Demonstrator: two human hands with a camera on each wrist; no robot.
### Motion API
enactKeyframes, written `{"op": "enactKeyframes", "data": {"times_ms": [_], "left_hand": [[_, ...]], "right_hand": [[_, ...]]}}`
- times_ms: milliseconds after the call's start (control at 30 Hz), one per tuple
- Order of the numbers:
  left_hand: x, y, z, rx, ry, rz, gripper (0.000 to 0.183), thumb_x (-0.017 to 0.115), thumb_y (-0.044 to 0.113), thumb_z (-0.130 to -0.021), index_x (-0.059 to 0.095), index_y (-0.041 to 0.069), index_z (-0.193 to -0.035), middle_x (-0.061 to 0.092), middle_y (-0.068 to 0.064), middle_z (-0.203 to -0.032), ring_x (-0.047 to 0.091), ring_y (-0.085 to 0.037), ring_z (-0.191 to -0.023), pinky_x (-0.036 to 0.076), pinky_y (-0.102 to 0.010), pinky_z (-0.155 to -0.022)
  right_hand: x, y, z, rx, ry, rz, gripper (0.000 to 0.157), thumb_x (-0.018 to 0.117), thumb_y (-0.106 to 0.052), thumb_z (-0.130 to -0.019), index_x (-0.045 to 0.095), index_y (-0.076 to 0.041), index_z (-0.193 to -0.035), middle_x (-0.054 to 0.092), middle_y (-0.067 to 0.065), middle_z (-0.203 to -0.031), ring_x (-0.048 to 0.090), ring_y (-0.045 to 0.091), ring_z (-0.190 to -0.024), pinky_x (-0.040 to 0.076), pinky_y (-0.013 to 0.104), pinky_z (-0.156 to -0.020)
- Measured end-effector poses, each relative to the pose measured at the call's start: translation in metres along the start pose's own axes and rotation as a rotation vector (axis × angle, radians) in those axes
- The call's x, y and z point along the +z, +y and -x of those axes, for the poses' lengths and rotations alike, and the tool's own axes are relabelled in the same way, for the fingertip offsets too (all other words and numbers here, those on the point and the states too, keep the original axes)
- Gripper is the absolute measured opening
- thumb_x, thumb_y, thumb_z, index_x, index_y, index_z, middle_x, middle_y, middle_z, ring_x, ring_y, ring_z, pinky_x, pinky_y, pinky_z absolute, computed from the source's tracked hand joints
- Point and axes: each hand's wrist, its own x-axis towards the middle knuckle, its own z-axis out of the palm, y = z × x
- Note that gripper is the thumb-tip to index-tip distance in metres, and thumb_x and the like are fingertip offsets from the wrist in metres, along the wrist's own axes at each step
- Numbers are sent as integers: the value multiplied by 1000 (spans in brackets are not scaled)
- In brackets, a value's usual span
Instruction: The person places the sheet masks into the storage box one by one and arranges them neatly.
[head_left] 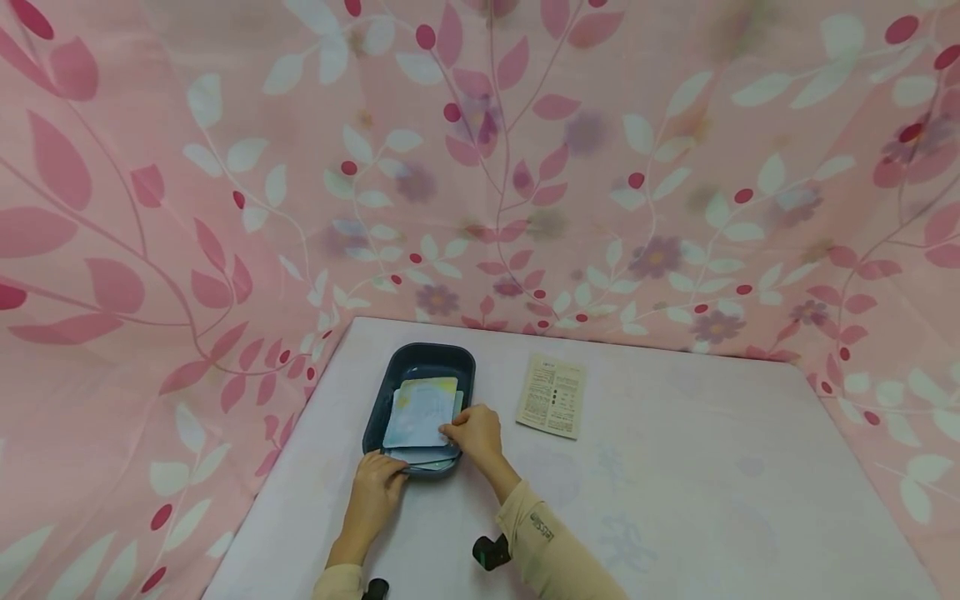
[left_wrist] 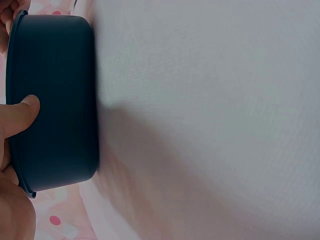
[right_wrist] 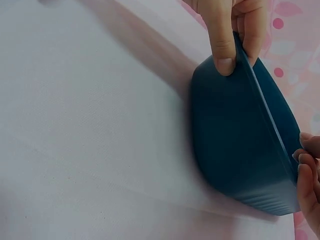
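A dark blue plastic tub [head_left: 431, 360] stands at the table's left part, with a stack of light-blue cards in it. The top card [head_left: 422, 412] has a yellowish corner and lies over the others. My left hand [head_left: 375, 487] grips the tub's near rim; in the left wrist view its thumb [left_wrist: 27, 112] presses the outer wall. At the tub's right side, my right hand [head_left: 480, 433] pinches the top card's lower right edge. In the right wrist view the tub wall [right_wrist: 240, 135] hides the cards, and the right fingers [right_wrist: 306, 170] are bent at the rim.
A printed leaflet [head_left: 551, 396] lies flat to the right of the tub. White cloth [head_left: 712, 467] covers the table, and a pink floral curtain [head_left: 525, 167] hangs behind and along the sides. Black devices [head_left: 491, 552] sit at both wrists.
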Motion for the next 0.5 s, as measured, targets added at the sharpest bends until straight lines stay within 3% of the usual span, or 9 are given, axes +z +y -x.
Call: {"op": "enactKeyframes", "data": {"times_ms": [200,500], "left_hand": [[-1,2,-1,-54,-27,-9,25,79,-15,-57,70,1,-73,69,-7,-73,62,-24,-74,46,-51,-89],[-2,3,-1,-46,-23,-12,26,79,-16,-56,70,0,-73,68,-6,-73,62,-22,-73,45,-49,-89]], "right_hand": [[1,3,0,31,-9,-34,16,80,-14,-73,73,1,-75,67,3,-61,58,6,-47,49,17,-45],[-5,6,3,-12,-34,-92,20,80,-14,-74,72,4,-79,70,9,-68,62,10,-51,50,18,-47]]}}
